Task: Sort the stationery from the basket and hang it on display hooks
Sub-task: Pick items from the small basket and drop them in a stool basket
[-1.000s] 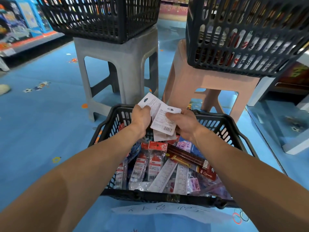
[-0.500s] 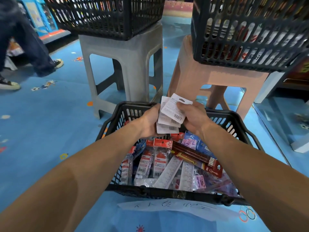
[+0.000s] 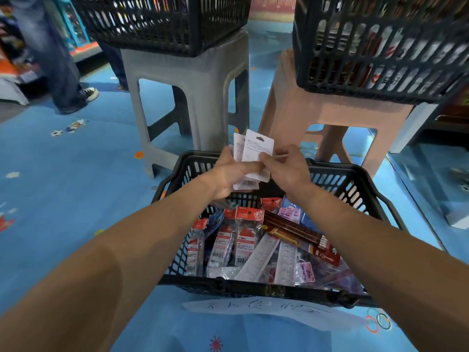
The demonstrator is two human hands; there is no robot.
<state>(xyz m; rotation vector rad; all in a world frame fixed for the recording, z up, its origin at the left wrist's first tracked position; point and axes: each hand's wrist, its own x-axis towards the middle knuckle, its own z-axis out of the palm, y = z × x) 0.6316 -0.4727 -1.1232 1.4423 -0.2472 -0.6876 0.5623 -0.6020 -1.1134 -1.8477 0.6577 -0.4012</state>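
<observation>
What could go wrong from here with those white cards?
The white cards sit fanned, not squared, between the left hand and right hand. One could slip back into the floor basket among the unsorted packs. Their tops look offset, so the hang slots may not line up for a hook.

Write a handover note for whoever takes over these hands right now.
Left hand: grips a small stack of white carded packs above the floor basket.
Right hand: pinches the front pack of that stack.
Stationery: red-topped packs, rulers and a pencil pack lie in the floor basket.
Done: a few white packs are gathered in hand; nothing is hung.
Left: sort the rest and hang everything; no display hooks are in view.
</observation>
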